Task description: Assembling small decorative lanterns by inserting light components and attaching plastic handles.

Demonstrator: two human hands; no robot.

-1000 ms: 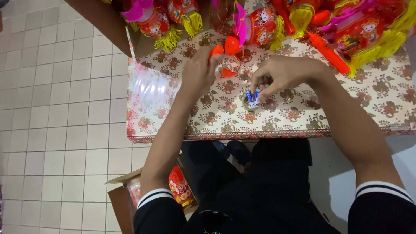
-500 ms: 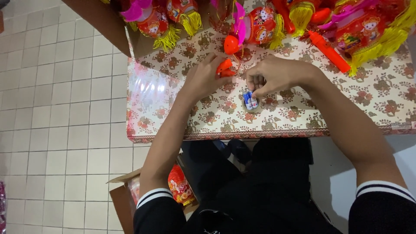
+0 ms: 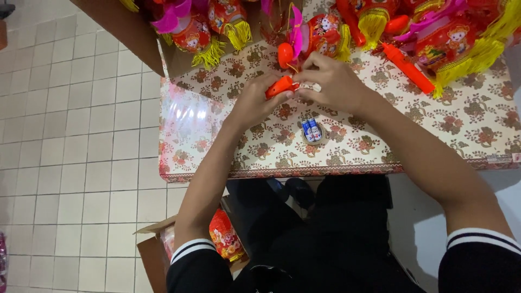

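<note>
Resting in small ring [image 3: 320,140]: blue batteries [image 3: 311,130].

Tasselled lanterns [image 3: 458,40] — floral tablecloth [image 3: 260,152] — cardboard box [image 3: 154,255]

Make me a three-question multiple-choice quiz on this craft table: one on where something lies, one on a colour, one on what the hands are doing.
1. Where do the small blue and white batteries lie?
A. On the floor
B. On the flowered tablecloth, nearer the person than the hands
C. Inside the cardboard box

2. What colour is the plastic piece between the hands?
A. Orange-red
B. Green
C. Black

3. What are the hands doing?
A. Resting flat, empty
B. Only one is busy
C. Left hand and right hand both grip the piece

Answers: 1 B, they sit on the cloth below the hands; 2 A, it shows bright orange-red; 3 C, fingers of both close on it.
</note>
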